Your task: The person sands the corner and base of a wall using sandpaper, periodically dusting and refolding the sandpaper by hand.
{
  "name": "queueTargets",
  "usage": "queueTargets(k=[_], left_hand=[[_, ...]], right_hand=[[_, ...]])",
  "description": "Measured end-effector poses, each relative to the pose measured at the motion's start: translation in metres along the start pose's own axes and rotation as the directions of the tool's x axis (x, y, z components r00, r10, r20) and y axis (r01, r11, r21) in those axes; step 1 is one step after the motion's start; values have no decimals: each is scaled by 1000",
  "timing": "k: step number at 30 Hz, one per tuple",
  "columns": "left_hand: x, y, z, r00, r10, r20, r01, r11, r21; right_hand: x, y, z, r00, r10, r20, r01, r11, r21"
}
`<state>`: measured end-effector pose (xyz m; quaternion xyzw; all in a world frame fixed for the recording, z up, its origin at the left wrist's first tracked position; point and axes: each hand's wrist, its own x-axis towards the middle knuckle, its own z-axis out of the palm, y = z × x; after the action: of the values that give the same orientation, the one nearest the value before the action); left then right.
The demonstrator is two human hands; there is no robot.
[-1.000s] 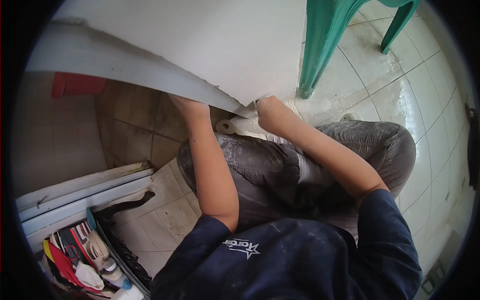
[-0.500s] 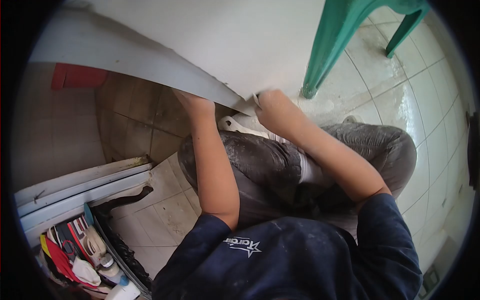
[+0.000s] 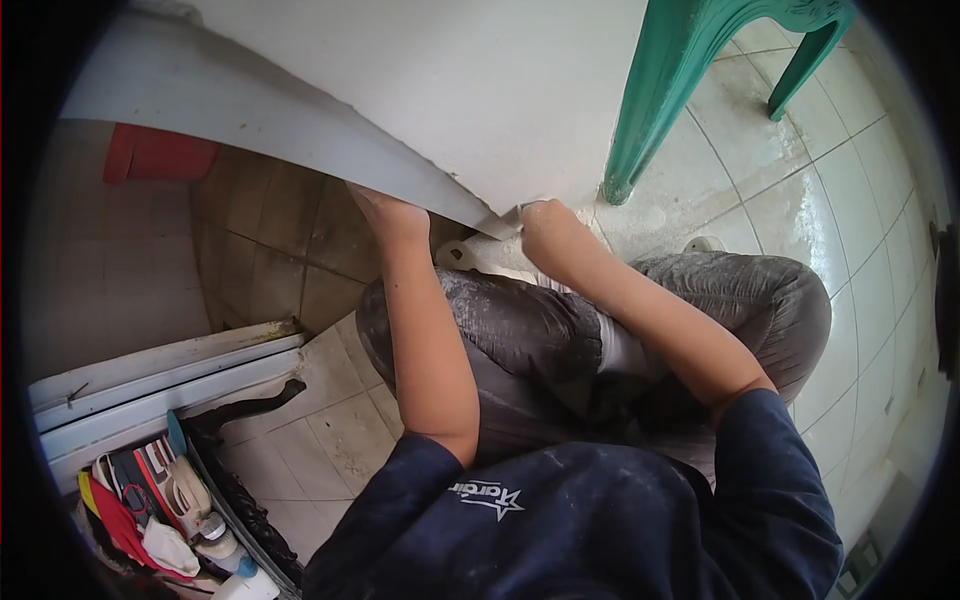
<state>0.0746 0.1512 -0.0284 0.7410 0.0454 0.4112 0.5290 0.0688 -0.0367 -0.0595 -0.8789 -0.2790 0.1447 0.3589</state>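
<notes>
Two hands are working around the bottom corner of that white panel (image 3: 480, 100), and your right hand (image 3: 552, 232) is the one doing the moving. Half a second ago it was sitting a bit higher in the view; now it's hanging lower, roughly back where it was a second ago. Seems like you're going over one short stretch rather than travelling along the rough edge (image 3: 400, 145), but that's only a guess. Your right hand is curling into a fist, and it looks like you're pinching a thin flat grey piece (image 3: 509, 222) that's sticking out toward the corner. Can't tell what it is, since your fingers are covering the rest. The panel itself is looming in front of you, its lower corner ending right beside that fist. Your left hand (image 3: 392, 212) is barely changing place: it's reaching behind the smooth grey band (image 3: 270, 130), so mostly the wrist end is showing. No way to tell if those fingers are spreading, pressing together or gripping; maybe it's steadying things from behind. Meanwhile your dusty trousers (image 3: 490, 310) are filling the space below, a green plastic chair (image 3: 645, 120) is standing past your right hand, and something red (image 3: 160, 153) is showing under the band.
</notes>
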Motion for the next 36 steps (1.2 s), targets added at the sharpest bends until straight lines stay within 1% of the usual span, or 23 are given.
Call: queueTargets(k=[1, 3, 4, 5, 7, 8, 9, 12, 13, 16, 18, 20, 21, 22, 23, 24, 26, 27, 30, 31, 33, 34, 36], left_hand=[[1, 0, 0, 997, -72, 11, 73, 996, -45], [-4, 3, -8, 973, -229, 36, 231, 965, -126], [-5, -1, -11, 989, -143, 34, 142, 990, 8], [-4, -9, -11, 998, -45, 41, 39, 990, 134], [0, -21, -9, 997, 50, 55, -60, 976, 208], [2, -24, -10, 997, 44, 62, -53, 986, 160], [5, -27, -11, 997, 32, 69, -39, 994, 103], [9, -25, -12, 997, -11, 76, 15, 999, -51], [9, -19, -12, 997, -19, 73, 25, 996, -81], [12, 4, -1, 998, 41, 38, -38, 996, -77], [13, 19, 6, 995, 94, -9, -95, 993, -64], [15, 27, 5, 989, 149, 6, -149, 989, -25], [15, 29, 4, 985, 172, 11, -172, 985, -6], [15, 28, 4, 986, 165, -3, -165, 986, -25], [15, 27, 5, 987, 157, -15, -158, 986, -47], [14, 25, 6, 989, 146, -23, -147, 987, -69], [15, 22, 7, 993, 115, -33, -118, 990, -73], [13, 26, 7, 994, 101, -40, -104, 992, -71], [8, 46, 4, 996, 41, -76, -47, 996, -77], [9, 56, 1, 972, 131, -196, -139, 990, -29], [5, 79, -11, 861, 308, -405, -295, 951, 96], [8, 95, -18, 768, 487, -417, -463, 871, 164], [4, 119, -31, 711, 607, -355, -574, 793, 206]], right_hand=[[-1, -6, -2, 989, -76, -124, 89, 991, 97], [0, -13, -16, 998, -42, -40, 46, 994, 101], [2, -16, -21, 1000, -30, -5, 30, 995, 99], [4, -4, -7, 1000, -29, -11, 30, 996, 89], [6, 52, 41, 991, -111, -73, 107, 992, -63], [3, 71, 51, 984, -146, -100, 132, 982, -133], [1, 71, 42, 998, 30, 58, -16, 972, -233], [4, 53, 6, 998, 20, 56, -6, 971, -241], [4, 49, -8, 994, 81, 68, -64, 974, -219], [-16, 29, -59, 995, 9, 101, 17, 969, -248], [-46, 5, -89, 997, -57, 57, 64, 988, -139], [-83, 2, -99, 999, 35, 10, -35, 999, -9], [-99, -3, -95, 996, 44, -79, -26, 978, 209], [-118, -9, -90, 984, 74, -164, 1, 910, 414], [-136, -13, -87, 962, 125, -242, 46, 802, 596], [-155, -14, -94, 975, 204, -85, -100, 750, 654], [-177, -32, -95, 975, 150, -165, -8, 764, 645], [-183, -33, -91, 965, 89, -248, 85, 786, 612], [-196, -49, -104, 970, -73, -230, 145, 939, 312], [-197, -52, -109, 947, -192, -256, 248, 946, 210], [-198, -58, -115, 922, -269, -279, 322, 932, 166], [-199, -62, -117, 907, -306, -289, 357, 923, 146], [-201, -77, -123, 932, -240, -273, 309, 919, 245]])
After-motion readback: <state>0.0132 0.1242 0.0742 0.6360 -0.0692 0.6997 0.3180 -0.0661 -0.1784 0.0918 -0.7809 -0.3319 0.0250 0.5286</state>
